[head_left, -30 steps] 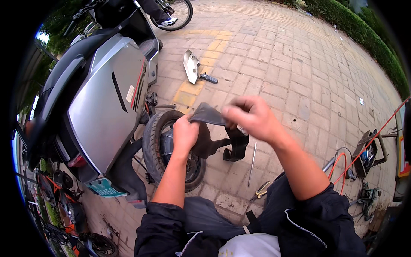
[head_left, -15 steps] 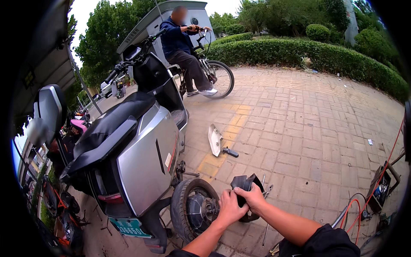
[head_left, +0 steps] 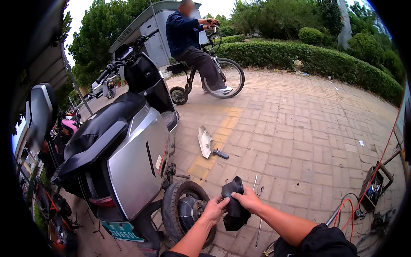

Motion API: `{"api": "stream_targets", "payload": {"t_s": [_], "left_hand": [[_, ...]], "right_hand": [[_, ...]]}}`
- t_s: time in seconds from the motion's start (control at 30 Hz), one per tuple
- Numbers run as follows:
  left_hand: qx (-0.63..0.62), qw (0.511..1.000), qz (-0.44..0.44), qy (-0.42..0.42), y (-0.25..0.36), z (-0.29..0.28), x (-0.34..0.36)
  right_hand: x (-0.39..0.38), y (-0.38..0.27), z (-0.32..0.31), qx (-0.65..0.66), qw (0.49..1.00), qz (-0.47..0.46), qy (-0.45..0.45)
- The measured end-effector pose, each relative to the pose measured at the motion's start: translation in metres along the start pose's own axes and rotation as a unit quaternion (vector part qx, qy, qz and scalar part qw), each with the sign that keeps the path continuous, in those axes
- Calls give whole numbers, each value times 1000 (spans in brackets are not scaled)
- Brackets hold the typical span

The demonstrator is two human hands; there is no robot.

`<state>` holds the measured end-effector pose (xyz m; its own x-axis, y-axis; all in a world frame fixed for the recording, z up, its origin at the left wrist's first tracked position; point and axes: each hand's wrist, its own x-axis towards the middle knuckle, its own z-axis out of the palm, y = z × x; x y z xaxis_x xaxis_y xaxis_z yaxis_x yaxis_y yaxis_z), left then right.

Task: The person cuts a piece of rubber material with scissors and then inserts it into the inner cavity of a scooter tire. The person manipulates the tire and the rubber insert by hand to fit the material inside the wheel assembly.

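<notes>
Between my two hands is a black curved piece, perhaps a plastic cover or a piece of rubber; its exact kind does not show. My left hand grips its left side, and my right hand pinches its upper right edge. Just left of my hands is the rear wheel of a silver and black electric scooter, its hub uncovered. Long metal tools, one a wrench, lie on the paving behind and beside my right hand.
A white panel and a dark grey small part lie on the brick paving. At the right stand a dark toolbox and an orange hose. Ahead, a person sits on a bicycle before a hedge.
The black piece has turned more upright in my hands, and its lower part now shows. The person on the bicycle has moved to the right. My view has shifted slightly.
</notes>
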<state>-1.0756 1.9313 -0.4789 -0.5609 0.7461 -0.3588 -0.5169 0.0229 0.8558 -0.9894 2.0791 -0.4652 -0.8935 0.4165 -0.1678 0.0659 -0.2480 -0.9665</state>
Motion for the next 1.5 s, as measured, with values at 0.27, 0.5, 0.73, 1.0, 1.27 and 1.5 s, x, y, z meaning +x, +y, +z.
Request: {"api": "stream_targets", "payload": {"t_s": [0.27, 0.5, 0.73, 1.0, 1.27, 1.5], "left_hand": [[-30, 997, -15, -70, -10, 13, 4], [45, 996, -56, -43, 6, 20, 6], [10, 985, -162, 53, 4, 2, 23], [-294, 944, 117, -93, 28, 4, 26], [-294, 935, 128, -149, 40, 25, 10], [-122, 982, 146, 18, 38, -7, 20]], "right_hand": [[11, 11, -15, -113, 993, 5, -15], [13, 10, -24, -300, 952, -67, -14], [0, -25, -33, -325, 909, -54, -255], [11, -1, -24, -15, 970, 162, -180], [14, 12, -29, 190, 885, 332, -267], [11, -23, -21, -188, 975, 2, -120]]}}
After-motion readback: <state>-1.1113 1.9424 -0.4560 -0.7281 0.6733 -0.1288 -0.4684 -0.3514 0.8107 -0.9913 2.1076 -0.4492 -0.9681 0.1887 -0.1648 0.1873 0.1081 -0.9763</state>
